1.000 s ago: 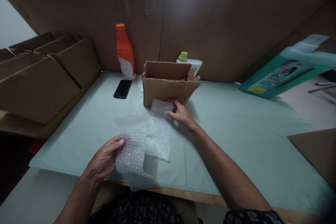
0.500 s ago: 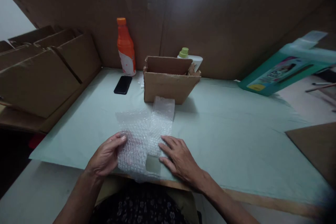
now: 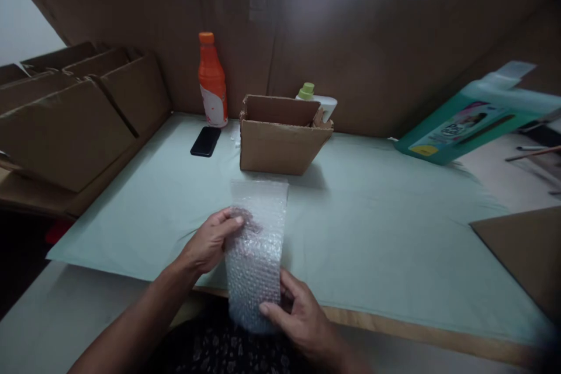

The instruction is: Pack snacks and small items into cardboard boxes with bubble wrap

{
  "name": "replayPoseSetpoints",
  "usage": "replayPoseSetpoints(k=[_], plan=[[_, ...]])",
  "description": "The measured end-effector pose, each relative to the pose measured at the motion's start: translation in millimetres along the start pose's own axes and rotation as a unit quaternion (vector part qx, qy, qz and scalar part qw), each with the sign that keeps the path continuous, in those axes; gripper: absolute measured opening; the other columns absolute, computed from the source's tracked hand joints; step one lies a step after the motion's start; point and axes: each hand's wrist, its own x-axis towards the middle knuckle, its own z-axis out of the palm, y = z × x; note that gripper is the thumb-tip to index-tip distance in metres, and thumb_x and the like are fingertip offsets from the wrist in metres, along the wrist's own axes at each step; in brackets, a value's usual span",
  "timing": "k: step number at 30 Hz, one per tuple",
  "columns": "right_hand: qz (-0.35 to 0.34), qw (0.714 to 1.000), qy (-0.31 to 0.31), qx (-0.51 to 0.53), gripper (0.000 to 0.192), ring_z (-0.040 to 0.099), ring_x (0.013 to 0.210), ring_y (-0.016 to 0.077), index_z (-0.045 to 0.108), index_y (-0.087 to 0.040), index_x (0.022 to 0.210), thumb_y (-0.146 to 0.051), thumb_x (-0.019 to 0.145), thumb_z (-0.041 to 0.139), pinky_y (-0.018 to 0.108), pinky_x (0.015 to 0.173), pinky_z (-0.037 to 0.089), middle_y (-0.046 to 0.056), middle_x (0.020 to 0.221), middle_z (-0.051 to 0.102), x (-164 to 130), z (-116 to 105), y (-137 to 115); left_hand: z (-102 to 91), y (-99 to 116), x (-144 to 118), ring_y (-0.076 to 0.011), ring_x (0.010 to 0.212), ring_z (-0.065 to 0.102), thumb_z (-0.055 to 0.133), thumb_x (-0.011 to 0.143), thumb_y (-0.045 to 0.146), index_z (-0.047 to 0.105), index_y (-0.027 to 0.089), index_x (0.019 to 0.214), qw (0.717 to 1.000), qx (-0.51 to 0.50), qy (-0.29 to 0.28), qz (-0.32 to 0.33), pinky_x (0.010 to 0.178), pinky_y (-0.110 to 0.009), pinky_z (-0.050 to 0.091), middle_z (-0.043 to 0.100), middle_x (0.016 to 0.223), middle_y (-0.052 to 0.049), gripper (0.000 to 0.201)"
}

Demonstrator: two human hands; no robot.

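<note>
A sheet of bubble wrap (image 3: 256, 257), folded into a narrow upright strip, hangs partly over the table's front edge. My left hand (image 3: 214, 239) pinches its left side, thumb on top and fingers behind, showing dimly through the plastic. Low on the right side, my right hand (image 3: 298, 310) grips the wrap with the thumb in front and fingers curled at its edge. Whether anything lies inside the folds I cannot tell. Just beyond the wrap stands an open cardboard box (image 3: 280, 146).
A black phone (image 3: 205, 141) lies near an orange bottle (image 3: 213, 85). Behind the box is a white bottle with a green cap (image 3: 307, 90). Cardboard bins (image 3: 65, 128) stand at left, a large teal liquid jug (image 3: 456, 123) leans at right, and a cardboard piece (image 3: 526, 251) lies nearer.
The left part of the bubble wrap has been folded over to the right, making it narrower. My left hand moved right and up with it; my right hand moved down and closed on its edge.
</note>
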Motion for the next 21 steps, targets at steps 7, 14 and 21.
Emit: replayPoseSetpoints(k=[7,14,21], plan=[[0.054,0.980,0.134,0.139,0.088,0.069,0.090,0.0232,0.022,-0.027,0.152,-0.045,0.082,0.072,0.044,0.089,0.052,0.007,0.105,0.071,-3.2,24.4,45.9,-9.0,-18.9,48.9,-0.0135,0.061,0.045,0.073,0.069,0.022,0.071,0.017,0.082,0.954,0.284,0.008,0.098,0.058,-0.025,0.032,0.054,0.065,0.002,0.014],[0.033,0.980,0.160,0.117,0.095,0.067,0.087,0.0204,0.010,-0.028,0.158,-0.037,0.084,0.069,0.041,0.088,0.051,0.008,0.107,0.068,-6.4,27.3,47.5,-8.2,-27.2,59.4,-0.0122,0.058,0.040,0.061,0.080,0.025,0.065,0.012,0.119,0.917,0.384,0.011,0.106,0.056,-0.024,0.031,0.044,0.062,0.006,0.041],[0.040,0.980,0.188,0.058,0.086,0.054,0.068,0.0119,0.020,-0.030,0.159,-0.035,0.087,0.067,0.031,0.071,0.052,0.003,0.095,0.059,-12.8,19.2,40.7,-6.9,-26.9,63.8,-0.0164,0.064,0.050,0.063,0.079,0.019,0.058,0.014,0.133,0.838,0.534,0.050,0.105,0.064,-0.028,0.037,0.054,0.067,0.003,0.054]])
